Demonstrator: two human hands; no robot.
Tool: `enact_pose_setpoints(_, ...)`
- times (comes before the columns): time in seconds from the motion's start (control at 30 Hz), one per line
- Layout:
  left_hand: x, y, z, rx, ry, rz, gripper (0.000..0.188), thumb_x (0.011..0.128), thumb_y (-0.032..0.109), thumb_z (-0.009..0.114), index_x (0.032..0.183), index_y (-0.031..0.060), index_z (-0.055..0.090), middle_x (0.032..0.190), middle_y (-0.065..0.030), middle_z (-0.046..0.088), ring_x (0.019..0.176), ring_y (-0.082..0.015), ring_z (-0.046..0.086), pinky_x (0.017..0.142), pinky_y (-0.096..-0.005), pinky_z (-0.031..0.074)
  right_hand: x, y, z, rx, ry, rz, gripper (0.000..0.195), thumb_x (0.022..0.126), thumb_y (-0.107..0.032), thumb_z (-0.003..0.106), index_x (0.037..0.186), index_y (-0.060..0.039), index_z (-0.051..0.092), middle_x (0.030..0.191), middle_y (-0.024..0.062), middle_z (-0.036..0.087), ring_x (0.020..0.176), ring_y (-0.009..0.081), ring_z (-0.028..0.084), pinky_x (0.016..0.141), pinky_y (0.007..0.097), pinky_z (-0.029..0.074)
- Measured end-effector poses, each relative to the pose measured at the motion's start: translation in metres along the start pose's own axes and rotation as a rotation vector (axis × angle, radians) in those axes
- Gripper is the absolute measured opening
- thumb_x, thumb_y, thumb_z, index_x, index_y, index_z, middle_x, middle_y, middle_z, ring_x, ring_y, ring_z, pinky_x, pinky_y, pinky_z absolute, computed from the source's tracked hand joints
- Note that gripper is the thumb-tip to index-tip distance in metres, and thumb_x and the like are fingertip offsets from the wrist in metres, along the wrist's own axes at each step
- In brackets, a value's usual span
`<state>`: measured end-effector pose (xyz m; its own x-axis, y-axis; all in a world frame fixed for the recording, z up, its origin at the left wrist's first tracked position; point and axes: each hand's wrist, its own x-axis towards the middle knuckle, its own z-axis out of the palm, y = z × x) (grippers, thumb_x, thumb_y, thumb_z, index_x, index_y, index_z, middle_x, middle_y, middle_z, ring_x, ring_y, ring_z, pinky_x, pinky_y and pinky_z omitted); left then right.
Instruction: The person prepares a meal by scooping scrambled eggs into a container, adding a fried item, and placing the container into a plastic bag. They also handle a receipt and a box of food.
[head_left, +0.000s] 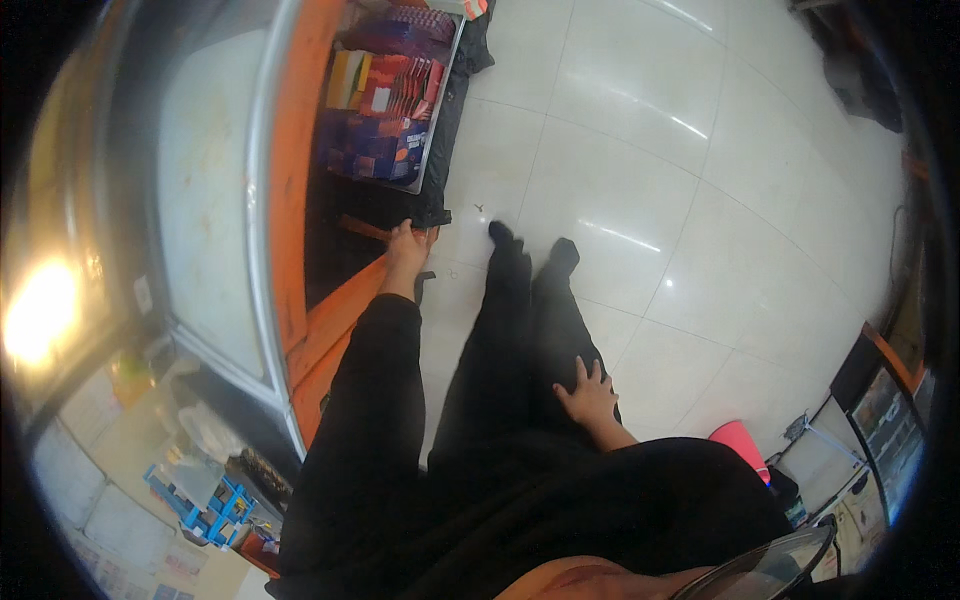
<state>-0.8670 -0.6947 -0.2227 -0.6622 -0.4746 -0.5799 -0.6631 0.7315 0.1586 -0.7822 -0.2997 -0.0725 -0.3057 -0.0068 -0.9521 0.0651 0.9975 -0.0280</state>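
Observation:
My left hand (407, 251) reaches out to the end of an orange wooden panel (360, 289), with its fingers curled over the edge. The panel looks like an open cabinet door, and dark space shows behind it. Just beyond the fingers is the corner of a black cover (436, 214). A metal-rimmed tray (420, 176) holds red packets (397, 86), a dark blue box (386, 150) and a yellow box (349, 79). On my black-trousered thigh lies my right hand (589, 397), fingers spread and holding nothing.
To the left stands an orange-framed counter (289, 187) with a glass front (214, 202). Pale floor tiles (622, 157) stretch ahead of my feet. A blue plastic rack (206, 510) sits at lower left, and a pink container (739, 450) at lower right. A dark object (859, 82) is at upper right.

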Motion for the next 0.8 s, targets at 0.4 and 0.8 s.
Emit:
enact_pose_setpoints(0.4,0.210,-0.017,0.032,0.151,0.279,-0.147,0.030,0.083,0.024,0.062,0.104,0.0068,0.050,0.099,-0.0171,0.059,0.093,-0.0359,0.059,0.077,-0.0445,0.050,0.073,-0.030,-0.041,-0.095,0.006,0.059,0.073,0.077,-0.048,0.064,0.139,-0.0231,0.034,0.142,0.0160,0.033,0.128,0.0385,0.033,0.099,0.0555,0.031)
enact_pose_setpoints(0.8,0.093,-0.004,0.005,-0.226,0.428,-0.487,0.039,0.094,0.039,0.045,0.101,0.0021,0.055,0.094,-0.0200,0.062,0.088,-0.0397,0.059,0.072,-0.0469,0.046,0.073,-0.056,-0.080,-0.046,0.089,0.103,0.072,0.077,-0.048,0.063,0.138,-0.0221,0.035,0.142,0.0158,0.034,0.129,0.0371,0.032,0.099,0.0573,0.030)
